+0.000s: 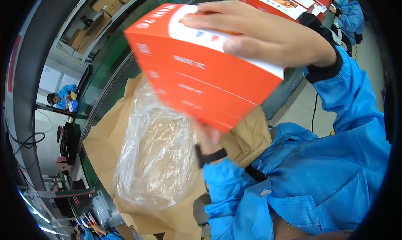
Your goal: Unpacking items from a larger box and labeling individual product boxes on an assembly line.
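Between my hands is a stack of red boxes (201,79) with a white patch on top, tilted and slightly blurred. My right hand (255,28) presses over its top, fingers stretched across the white patch and thumb along the edge. Under the lower edge, my left hand (208,135) supports the stack; its fingers are blurred and mostly hidden. Below and to the left lies a clear plastic bag (155,160), crumpled and spread out. It rests on a large sheet of brown paper (102,135) with creased, uneven edges.
More red boxes (278,3) stand at the far right, behind my right arm. A green conveyor belt (111,70) runs along the left. Shelves beyond it carry brown cartons (94,33). People in blue work at the left (65,97), bottom left and far right.
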`<action>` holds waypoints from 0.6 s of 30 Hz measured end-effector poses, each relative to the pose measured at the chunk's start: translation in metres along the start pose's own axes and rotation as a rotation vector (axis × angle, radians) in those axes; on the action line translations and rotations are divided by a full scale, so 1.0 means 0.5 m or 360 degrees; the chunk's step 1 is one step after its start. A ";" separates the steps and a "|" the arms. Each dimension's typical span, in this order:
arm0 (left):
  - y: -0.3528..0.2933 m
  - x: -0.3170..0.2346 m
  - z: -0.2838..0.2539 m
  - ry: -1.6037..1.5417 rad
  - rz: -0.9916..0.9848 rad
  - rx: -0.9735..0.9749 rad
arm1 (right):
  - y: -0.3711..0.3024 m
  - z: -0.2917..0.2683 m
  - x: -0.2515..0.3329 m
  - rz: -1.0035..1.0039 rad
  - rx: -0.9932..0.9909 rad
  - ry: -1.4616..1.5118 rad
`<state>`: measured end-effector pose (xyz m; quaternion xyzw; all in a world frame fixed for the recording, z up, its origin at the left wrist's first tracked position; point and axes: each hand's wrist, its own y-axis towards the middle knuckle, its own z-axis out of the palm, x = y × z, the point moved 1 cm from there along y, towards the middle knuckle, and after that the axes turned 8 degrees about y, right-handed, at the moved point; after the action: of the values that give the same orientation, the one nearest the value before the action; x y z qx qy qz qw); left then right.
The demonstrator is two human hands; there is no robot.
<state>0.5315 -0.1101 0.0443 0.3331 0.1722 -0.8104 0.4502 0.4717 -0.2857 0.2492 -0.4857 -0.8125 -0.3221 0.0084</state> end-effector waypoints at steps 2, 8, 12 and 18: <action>0.025 0.077 0.020 -0.0121 -0.0109 -0.0030 | -0.036 -0.002 0.000 0.0139 0.0176 -0.0204; 0.062 0.239 0.013 -0.0766 -0.0665 0.0215 | -0.092 0.036 -0.021 0.0198 0.0230 -0.0564; 0.078 0.269 -0.004 -0.0724 -0.0668 0.0207 | -0.088 0.068 -0.045 0.0316 0.0295 -0.0500; 0.041 0.159 -0.156 -0.0205 -0.0306 -0.0124 | -0.057 0.165 -0.043 0.0276 0.0171 -0.0076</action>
<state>0.5491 -0.1247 -0.0665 0.2446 0.2053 -0.8623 0.3931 0.4850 -0.2679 0.1620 -0.5606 -0.7836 -0.2644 0.0428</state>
